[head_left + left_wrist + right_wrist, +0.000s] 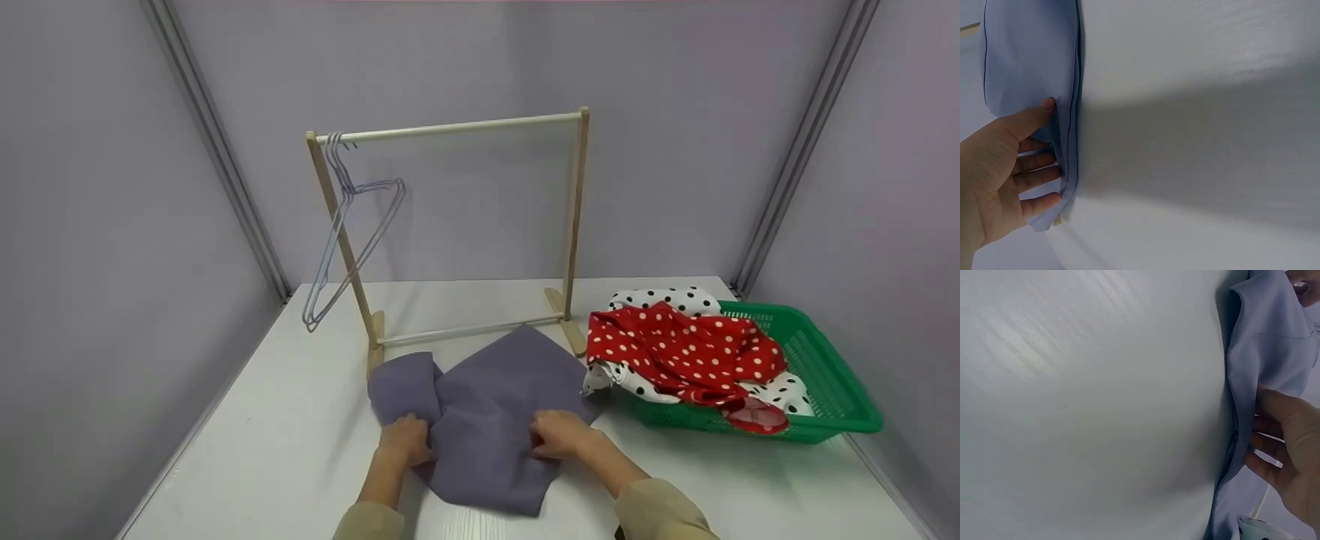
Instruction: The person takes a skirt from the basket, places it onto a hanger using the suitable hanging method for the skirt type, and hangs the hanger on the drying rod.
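Nearest, two beige sleeves [664, 511] reach in over the white table [277, 435]. The left hand [406, 439] pinches a fold of purple-grey cloth [487, 427] near its left side, and the right hand [561, 435] pinches it near its right edge. The cloth lies rumpled on the table between them, its far corner pointing to the rack. To the right, a red dotted garment [682, 349] spills over the rim of a green basket [847, 386]. Beyond stands a wooden rack [576, 202], wire hangers [346, 190] hooked at its left end
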### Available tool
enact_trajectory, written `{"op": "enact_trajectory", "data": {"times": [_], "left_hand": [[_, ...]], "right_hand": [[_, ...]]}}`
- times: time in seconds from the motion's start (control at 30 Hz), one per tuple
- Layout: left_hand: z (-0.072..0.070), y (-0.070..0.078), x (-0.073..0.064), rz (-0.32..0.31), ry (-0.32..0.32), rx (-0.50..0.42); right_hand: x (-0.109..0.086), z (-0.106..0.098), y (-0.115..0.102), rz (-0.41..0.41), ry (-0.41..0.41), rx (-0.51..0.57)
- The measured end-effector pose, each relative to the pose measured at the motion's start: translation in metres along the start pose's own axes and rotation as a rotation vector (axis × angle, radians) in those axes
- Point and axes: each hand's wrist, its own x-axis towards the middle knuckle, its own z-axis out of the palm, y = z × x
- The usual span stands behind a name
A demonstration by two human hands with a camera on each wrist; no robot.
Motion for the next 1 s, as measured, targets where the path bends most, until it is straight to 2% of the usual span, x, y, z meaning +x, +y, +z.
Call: {"op": "enact_trajectory", "data": {"times": [0.13, 0.27, 0.43, 0.63, 0.8, 0.9, 1.0], "left_hand": [[-0.004, 0.003, 0.002, -0.008, 0.005, 0.017], [-0.003, 0.003, 0.003, -0.006, 0.013, 0.043], [0.0, 0.002, 0.003, 0.002, 0.022, 0.059], [0.003, 0.001, 0.001, -0.003, 0.023, 0.05], [0.002, 0.002, -0.002, -0.012, 0.015, 0.072], [0.001, 0.002, -0.002, -0.013, 0.013, 0.082], [0.003, 0.0, -0.001, -0.009, 0.021, 0.074]], "right_hand": [[0.0, -0.004, 0.0, 0.028, -0.018, -0.005], [-0.002, -0.003, -0.005, 0.048, -0.029, -0.06], [-0.002, 0.0, -0.012, 0.061, 0.006, -0.139], [-0.002, 0.0, -0.011, 0.138, 0.047, -0.241], [-0.005, 0.006, -0.003, 0.174, 0.133, -0.318], [-0.005, 0.009, 0.001, 0.181, 0.182, -0.344], [-0.004, 0.009, -0.001, 0.184, 0.191, -0.337]]}}
